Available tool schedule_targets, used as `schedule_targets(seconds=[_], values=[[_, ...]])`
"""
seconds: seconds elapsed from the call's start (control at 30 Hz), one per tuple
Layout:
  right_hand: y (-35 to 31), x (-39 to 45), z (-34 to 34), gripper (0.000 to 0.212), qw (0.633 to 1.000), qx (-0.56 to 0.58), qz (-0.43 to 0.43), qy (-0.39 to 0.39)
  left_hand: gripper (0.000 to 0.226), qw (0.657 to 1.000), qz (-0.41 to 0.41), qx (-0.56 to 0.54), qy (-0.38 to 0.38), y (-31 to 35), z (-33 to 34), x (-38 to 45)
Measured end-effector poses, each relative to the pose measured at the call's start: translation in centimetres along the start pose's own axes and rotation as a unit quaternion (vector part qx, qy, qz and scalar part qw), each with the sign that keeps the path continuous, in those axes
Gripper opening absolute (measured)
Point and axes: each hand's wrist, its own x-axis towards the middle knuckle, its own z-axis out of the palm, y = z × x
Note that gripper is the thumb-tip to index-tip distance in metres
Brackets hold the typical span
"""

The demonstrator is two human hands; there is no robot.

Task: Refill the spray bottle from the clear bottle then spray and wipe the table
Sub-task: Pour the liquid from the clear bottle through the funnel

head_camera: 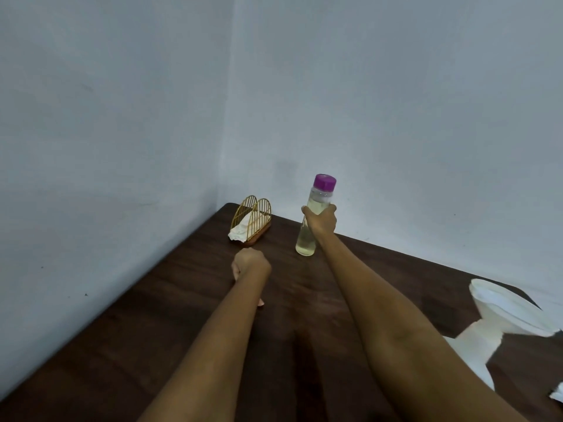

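A tall clear bottle (307,243) with a purple cap and pale yellowish liquid stands upright near the far edge of the dark wooden table (170,324). My right hand (321,221) is wrapped around its middle. My left hand (250,265) rests as a closed fist on the tabletop to the left of the bottle, with nothing visible in it. A small pinkish thing peeks out beside my left forearm; I cannot tell what it is. No spray bottle is in view.
A gold wire napkin holder (252,220) with a white napkin stands at the table's far left corner. A white funnel-like object (511,312) lies at the right edge. Pale walls close off the left and far sides.
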Motion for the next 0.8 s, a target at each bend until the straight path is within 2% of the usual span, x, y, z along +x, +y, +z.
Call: schedule_targets(seconds=[0.13,0.2,0.33,0.43,0.53,0.6,0.67,0.7,0.8], values=[[0.0,-2.6,-0.8,0.053,0.999,0.016,-0.001,0.031,0.085,0.999,0.008,-0.041,0.014,-0.9,0.3,-0.9],[0.0,-4.1,-2.1,0.052,0.997,0.052,0.014,0.051,0.093,0.998,0.013,-0.055,0.015,-1.5,0.2,-1.3],[0.2,-7.4,-5.4,0.046,0.997,0.050,-0.028,0.044,0.086,0.993,0.009,-0.114,0.013,-2.0,0.6,-2.7],[1.0,-10.5,-7.9,0.047,0.997,-0.018,-0.078,0.001,0.078,0.988,0.004,-0.152,0.031,-2.8,1.6,-4.4],[2.3,-12.9,-10.2,0.050,0.988,-0.089,-0.114,-0.046,0.059,0.990,0.012,-0.105,0.096,-3.0,2.8,-6.7],[3.0,-14.6,-11.5,0.051,0.984,-0.103,-0.130,-0.064,0.045,0.984,0.028,-0.112,0.135,-2.9,3.4,-8.1],[3.3,-16.0,-12.4,0.052,0.983,-0.096,-0.137,-0.068,0.040,0.962,0.048,-0.219,0.158,-2.7,3.3,-9.2],[3.3,-16.7,-12.8,0.052,0.984,-0.090,-0.140,-0.068,0.040,0.938,0.073,-0.295,0.168,-2.5,2.9,-9.9],[2.9,-18.5,-13.4,0.053,0.984,-0.074,-0.149,-0.065,0.036,0.816,0.173,-0.518,0.188,-0.9,0.6,-12.1]])
